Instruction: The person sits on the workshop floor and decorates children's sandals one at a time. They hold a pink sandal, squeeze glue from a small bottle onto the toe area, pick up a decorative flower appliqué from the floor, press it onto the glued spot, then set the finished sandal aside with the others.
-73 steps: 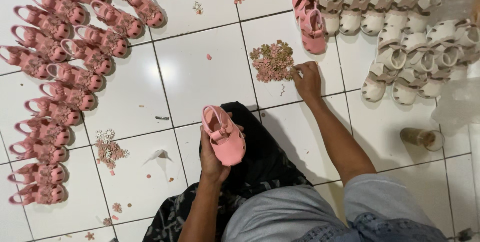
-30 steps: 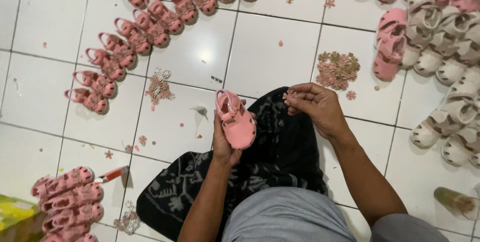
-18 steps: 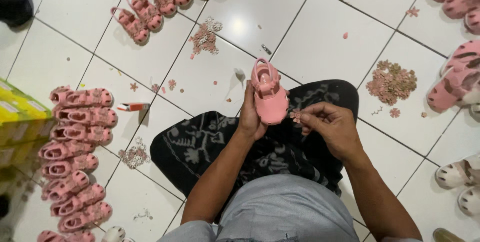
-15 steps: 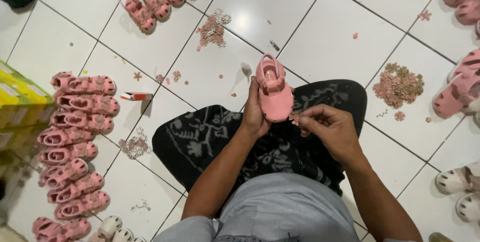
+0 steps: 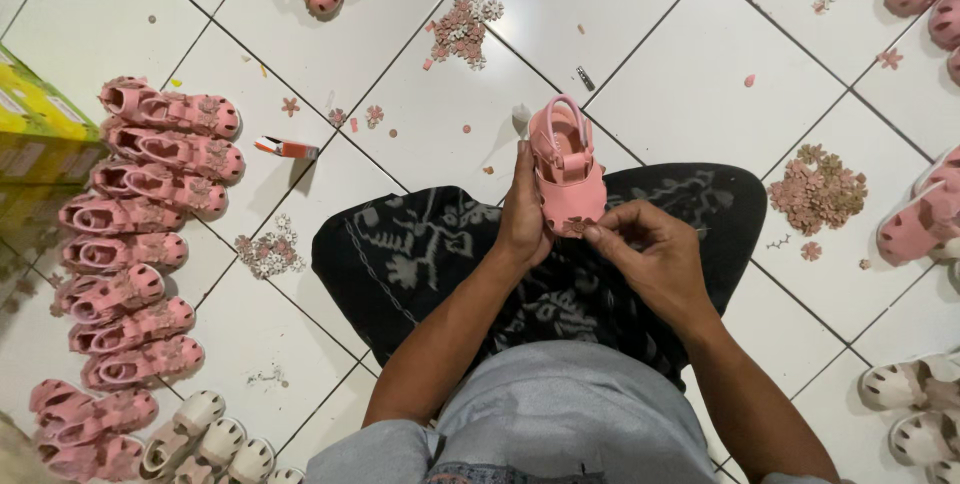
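Left hand grips small pink rubber sandal upright above dark patterned cloth. Right hand fingertips pinched at toe, probably pressing small flower trim. Decorating step; next needs firm, centred press.

Small pink sandal, closed rounded toe with cut-out slots, thin heel strap looped at the far end. Held upright-ish above a black patterned cloth, toe end toward the wearer, heel strap pointing away. Gripped along its left side by the left hand, thumb and fingers wrapped on the edge. Toe end touched by the right hand, fingertips pinched together right at the front rim, where a tiny brownish-pink piece sits, too small to make out
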A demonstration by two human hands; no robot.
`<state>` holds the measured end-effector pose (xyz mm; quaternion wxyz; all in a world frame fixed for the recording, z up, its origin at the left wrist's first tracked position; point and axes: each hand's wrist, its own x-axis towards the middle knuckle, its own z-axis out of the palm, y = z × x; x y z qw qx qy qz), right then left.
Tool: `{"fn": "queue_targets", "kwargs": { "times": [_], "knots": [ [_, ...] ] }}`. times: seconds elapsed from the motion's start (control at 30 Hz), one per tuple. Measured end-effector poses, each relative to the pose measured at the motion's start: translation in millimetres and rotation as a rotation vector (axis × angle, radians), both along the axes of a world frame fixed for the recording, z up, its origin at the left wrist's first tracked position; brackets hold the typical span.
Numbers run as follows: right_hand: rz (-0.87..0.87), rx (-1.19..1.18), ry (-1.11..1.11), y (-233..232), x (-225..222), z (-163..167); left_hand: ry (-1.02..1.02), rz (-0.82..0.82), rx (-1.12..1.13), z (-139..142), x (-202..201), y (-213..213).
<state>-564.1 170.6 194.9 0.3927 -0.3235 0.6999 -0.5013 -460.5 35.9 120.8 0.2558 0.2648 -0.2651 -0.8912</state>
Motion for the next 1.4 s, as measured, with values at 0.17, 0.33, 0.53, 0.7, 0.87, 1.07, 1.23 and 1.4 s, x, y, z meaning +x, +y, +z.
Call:
{"fn": "queue_targets", "kwargs": {
  "times": [0.17,0.33,0.53,0.7,0.87,1.07,1.23,1.4],
  "knots": [
    [-0.033,-0.038,-0.069,-7,0,-4,0.055,0.036,0.019,-2,3,2],
    [-0.033,-0.002,-0.072,-14,-3,-4,0.017,0.051,0.019,-1,3,1],
    [-0.052,-0.01,-0.077,-16,-2,-5,0.012,0.071,-0.011,3,5,0],
    [-0.064,-0.023,-0.071,-16,-1,-7,-0.001,0.089,-0.019,3,4,2],
    [-0.07,-0.031,-0.065,-15,-1,-8,-0.014,0.098,-0.068,1,5,3],
    [-0.112,-0.01,-0.094,-14,3,-20,-0.061,0.082,-0.182,-3,7,6],
    [-0.074,-0.012,0.01,-9,-2,-20,-0.014,-0.034,-0.01,-6,9,0],
    [0.021,-0.128,-0.082,-5,-17,-2,0.042,-0.144,0.113,-4,8,-3]
  ]
}}
